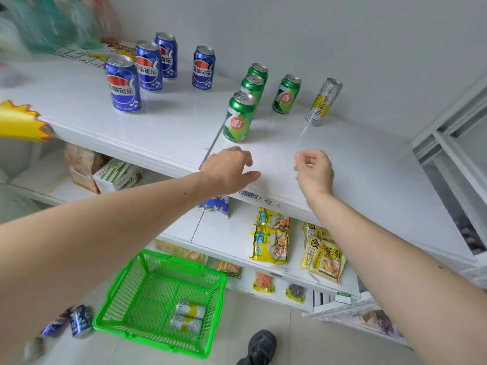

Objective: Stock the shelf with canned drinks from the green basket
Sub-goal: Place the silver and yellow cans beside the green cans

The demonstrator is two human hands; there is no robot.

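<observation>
A small shop: white shelves [163, 133] of canned drinks [123, 84], packaged noodles [271, 243], a barcode label [248, 194].

Bright, even light; soft shadows under cans [238, 117]; left edge smeared, probably motion blur; wide-angle bending at edges.

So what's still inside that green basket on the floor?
Two slim silver-and-yellow cans lie on their sides, side by side, near one corner of the green basket. The rest of its mesh floor shows bare. Nothing covers the inside, so nothing seems hidden.
</observation>
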